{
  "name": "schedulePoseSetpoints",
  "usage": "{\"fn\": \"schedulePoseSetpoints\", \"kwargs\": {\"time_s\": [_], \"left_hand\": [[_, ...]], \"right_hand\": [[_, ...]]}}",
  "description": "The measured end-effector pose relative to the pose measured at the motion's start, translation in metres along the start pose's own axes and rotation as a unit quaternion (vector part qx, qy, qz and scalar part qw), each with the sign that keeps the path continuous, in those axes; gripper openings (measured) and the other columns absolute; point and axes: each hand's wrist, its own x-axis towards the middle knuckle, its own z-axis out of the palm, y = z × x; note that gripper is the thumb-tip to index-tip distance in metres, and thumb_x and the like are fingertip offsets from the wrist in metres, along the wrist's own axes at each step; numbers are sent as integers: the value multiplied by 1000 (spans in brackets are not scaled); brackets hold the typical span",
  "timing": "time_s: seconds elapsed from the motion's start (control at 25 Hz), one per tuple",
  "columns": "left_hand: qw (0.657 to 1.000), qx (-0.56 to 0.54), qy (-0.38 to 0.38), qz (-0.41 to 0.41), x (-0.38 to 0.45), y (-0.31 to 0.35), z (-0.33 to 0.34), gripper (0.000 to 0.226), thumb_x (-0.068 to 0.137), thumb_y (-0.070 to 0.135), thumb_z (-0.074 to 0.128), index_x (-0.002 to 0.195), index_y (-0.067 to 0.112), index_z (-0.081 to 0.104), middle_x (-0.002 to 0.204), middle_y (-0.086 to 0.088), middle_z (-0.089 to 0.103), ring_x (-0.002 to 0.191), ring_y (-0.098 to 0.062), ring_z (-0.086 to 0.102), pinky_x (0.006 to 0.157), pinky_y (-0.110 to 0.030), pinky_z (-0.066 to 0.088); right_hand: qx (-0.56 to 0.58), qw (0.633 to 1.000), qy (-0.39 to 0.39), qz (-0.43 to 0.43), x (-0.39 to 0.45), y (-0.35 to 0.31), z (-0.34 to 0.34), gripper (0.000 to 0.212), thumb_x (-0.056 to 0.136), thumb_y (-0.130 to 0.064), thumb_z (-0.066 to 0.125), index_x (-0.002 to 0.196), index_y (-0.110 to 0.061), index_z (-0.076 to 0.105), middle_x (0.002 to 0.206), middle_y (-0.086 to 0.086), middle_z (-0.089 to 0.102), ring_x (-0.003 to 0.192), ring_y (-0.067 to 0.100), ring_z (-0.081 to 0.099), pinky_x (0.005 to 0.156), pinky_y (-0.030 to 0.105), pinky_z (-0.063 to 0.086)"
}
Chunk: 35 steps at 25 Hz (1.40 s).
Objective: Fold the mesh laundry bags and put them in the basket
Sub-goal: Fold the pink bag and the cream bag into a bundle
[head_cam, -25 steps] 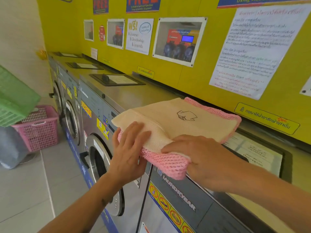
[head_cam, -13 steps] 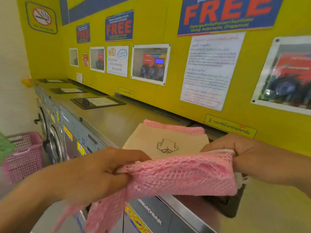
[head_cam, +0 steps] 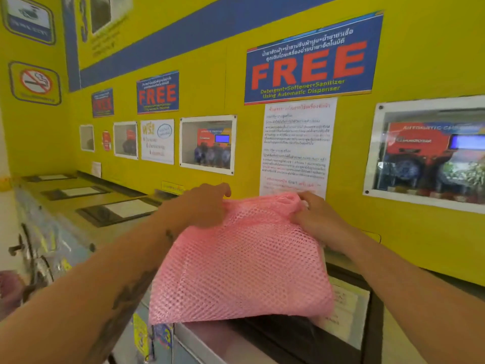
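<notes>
A pink mesh laundry bag (head_cam: 244,264) hangs spread out in front of me, above the top of a washing machine (head_cam: 215,340). My left hand (head_cam: 202,206) grips its upper left corner. My right hand (head_cam: 315,216) pinches the upper right corner. The bag's lower edge drapes over the machine's front. The cream bag with the drawn logo is hidden from view. No basket is clearly visible; only a blurred pink shape (head_cam: 9,287) shows at the far left edge.
A row of steel washing machines (head_cam: 78,206) runs away to the left along a yellow wall (head_cam: 210,88) covered with FREE signs and notices. A dark lid panel with a paper label (head_cam: 349,311) lies on the machine top under the bag.
The view has tilted up. My hands have lifted the pink bag by its top corners and opened it out, so it now covers the cream bag. The pink basket has left the view.
</notes>
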Motion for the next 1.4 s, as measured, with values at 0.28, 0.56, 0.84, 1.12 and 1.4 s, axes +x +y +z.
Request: {"fn": "schedulePoseSetpoints", "kwargs": {"time_s": [0.28,0.56,0.84,1.12,1.4], "left_hand": [[995,-56,-79,-39,-46,30,119,76,73,72,21,138,37,36,146,-7,40,132,-36,37,106,-60,21],[960,-187,-170,124,-39,-25,117,66,83,62,49,146,48,31,159,13,25,145,-12,22,117,-34,12],[928,-315,196,39,-59,-49,102,28,84,13,64,108,25,69,119,3,60,112,-17,56,100,-34,43],[908,-344,-2,-237,-111,-30,111,72,76,66,34,143,43,36,155,-11,19,144,-35,14,115,-54,19],[811,-487,40,-323,-144,-10,97,65,84,26,63,143,39,40,152,-15,29,128,-38,44,104,-49,41]], "right_hand": [[-369,920,-127,-42,9,47,37,50,98,-26,43,148,-22,34,155,4,33,136,26,36,110,39,33],[-548,776,-304,75,-2,7,29,53,78,-63,40,82,-17,66,94,5,68,87,23,65,81,41,53],[-275,945,-176,24,10,32,60,67,90,-51,52,149,-39,22,148,4,45,126,26,48,96,34,39],[-299,936,-182,20,-6,30,63,88,75,-41,64,146,-46,11,127,6,59,92,16,60,80,36,49],[-198,946,-247,-69,-71,7,58,98,82,-13,59,147,-56,-1,153,-2,35,93,7,57,65,23,49]]}}
